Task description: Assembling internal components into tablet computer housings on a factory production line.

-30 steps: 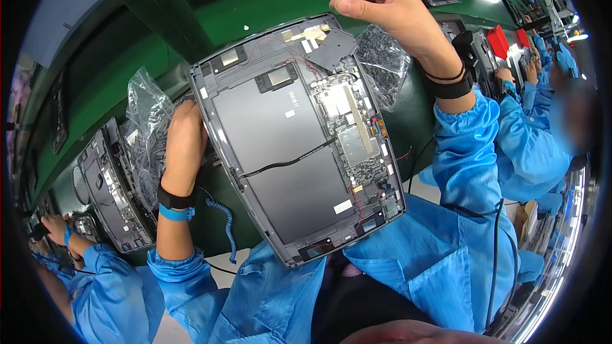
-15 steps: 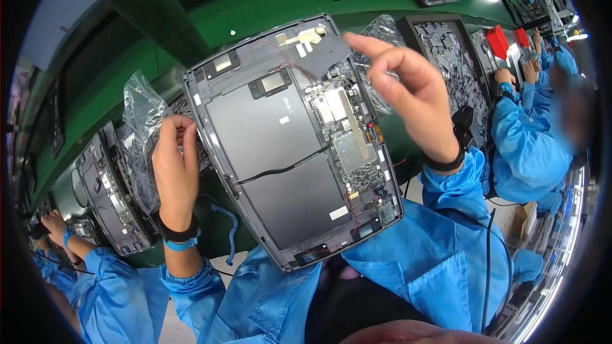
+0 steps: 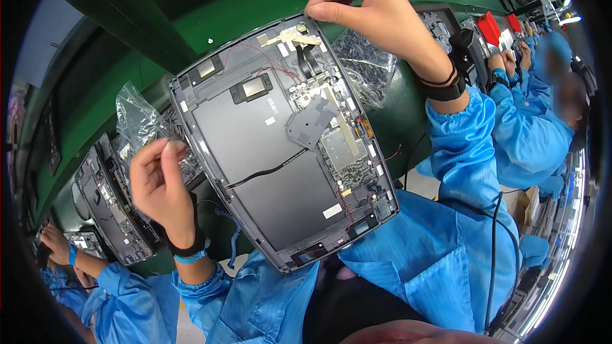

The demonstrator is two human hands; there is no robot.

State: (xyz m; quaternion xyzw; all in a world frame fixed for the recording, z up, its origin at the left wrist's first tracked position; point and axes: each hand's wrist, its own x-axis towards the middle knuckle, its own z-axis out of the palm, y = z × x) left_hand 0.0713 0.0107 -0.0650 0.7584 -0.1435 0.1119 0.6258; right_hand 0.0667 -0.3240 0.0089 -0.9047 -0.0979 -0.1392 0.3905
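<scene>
- Grey plate (image 3: pixel 310 122) lies askew over the circuit board (image 3: pixel 349 167) inside the open tablet (image 3: pixel 271 197); if unfastened, tilting could slide it off.
- Right grip (image 3: pixel 379 18) and left grip (image 3: pixel 160 188), near its edges: fingertips together, nothing visible between.

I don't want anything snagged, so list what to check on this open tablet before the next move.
1. Board uncovered: not ok; the grey plate lies partly over it.
2. Black cable plugged in at its board end: cannot tell.
3. Red wire tucked inside the tablet: not ok; it sticks out on the right.
4. Left hand off the board: ok; it is by the left edge.
5. Right hand empty: cannot tell.
</scene>
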